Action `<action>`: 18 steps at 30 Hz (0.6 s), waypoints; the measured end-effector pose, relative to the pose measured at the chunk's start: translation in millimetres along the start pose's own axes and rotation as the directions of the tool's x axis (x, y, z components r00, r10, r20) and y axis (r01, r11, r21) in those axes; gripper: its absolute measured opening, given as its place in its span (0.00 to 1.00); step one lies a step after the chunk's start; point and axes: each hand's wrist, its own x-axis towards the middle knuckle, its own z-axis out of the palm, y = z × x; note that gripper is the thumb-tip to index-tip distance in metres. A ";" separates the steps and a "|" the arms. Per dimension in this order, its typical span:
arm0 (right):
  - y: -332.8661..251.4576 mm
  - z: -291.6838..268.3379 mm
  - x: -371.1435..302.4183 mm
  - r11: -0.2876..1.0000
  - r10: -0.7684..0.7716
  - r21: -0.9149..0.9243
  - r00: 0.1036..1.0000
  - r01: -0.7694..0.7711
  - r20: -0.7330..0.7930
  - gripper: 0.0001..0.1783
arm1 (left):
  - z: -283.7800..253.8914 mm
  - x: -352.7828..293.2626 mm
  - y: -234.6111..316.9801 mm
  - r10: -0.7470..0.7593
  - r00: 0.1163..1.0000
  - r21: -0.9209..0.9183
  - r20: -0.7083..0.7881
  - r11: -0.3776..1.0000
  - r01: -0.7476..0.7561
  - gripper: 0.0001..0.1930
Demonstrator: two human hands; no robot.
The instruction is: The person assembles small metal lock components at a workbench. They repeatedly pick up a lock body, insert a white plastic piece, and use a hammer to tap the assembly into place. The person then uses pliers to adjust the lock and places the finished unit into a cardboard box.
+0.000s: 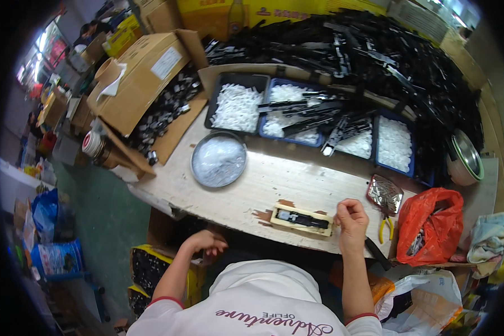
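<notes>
Nearest the camera, the right hand (351, 217) is curled shut at the table's (252, 187) front edge, fingertips pinched together, though whatever it pinches is too small to tell. At its 9 o'clock, just beside it, lies a cream block (302, 219) with a black part set in its top. Below the edge at 8 o'clock, the left hand (207, 242) hangs loosely curled, holding nothing visible.

Left hand (207, 242) hangs low, fingers curled loosely; right hand (351, 218) raised, fingertips pinched together.
</notes>
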 end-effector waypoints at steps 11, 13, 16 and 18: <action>-7.9 -3.0 1.2 0.995 -0.039 -0.096 0.999 0.039 0.000 0.05 | 93.6 44.0 308.9 0.998 0.054 0.724 -0.044 0.069 -0.686 0.03; -9.4 -7.9 0.5 0.995 -0.046 -0.090 0.999 0.047 0.006 0.05 | 96.2 60.2 335.3 0.978 0.206 0.881 0.024 0.077 -0.467 0.03; -7.7 -14.4 0.1 0.994 -0.052 -0.099 0.999 0.052 0.005 0.05 | 100.6 66.9 353.2 0.949 0.298 0.946 0.105 -0.003 -0.325 0.04; -4.4 -16.1 1.0 0.994 -0.047 -0.098 0.999 0.047 0.003 0.05 | 100.8 69.0 358.0 0.936 0.312 0.947 0.164 -0.062 -0.314 0.03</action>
